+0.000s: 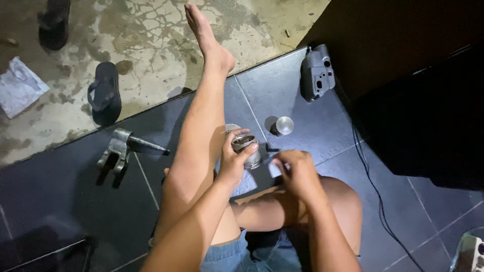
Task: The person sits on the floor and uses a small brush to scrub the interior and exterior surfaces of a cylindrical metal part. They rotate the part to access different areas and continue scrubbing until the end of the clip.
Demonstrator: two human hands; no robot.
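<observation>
I sit on a dark tiled floor with my left leg stretched out. My left hand (233, 162) grips a short, hollow metal cylinder (246, 149), its open end facing up, just right of my left knee. My right hand (297, 170) hovers close beside the cylinder, fingers curled and pinched together; I cannot tell whether they hold anything, though a bit of pale material shows under them. A second, shiny round metal part (281, 126) stands on the tile just beyond both hands.
A forked metal bracket with a shaft (123, 148) lies on the tile to the left. A grey cast housing (316, 73) rests at the back. Black sandals (104, 93) sit on the concrete. A black cable (375, 194) runs along a dark cabinet at right.
</observation>
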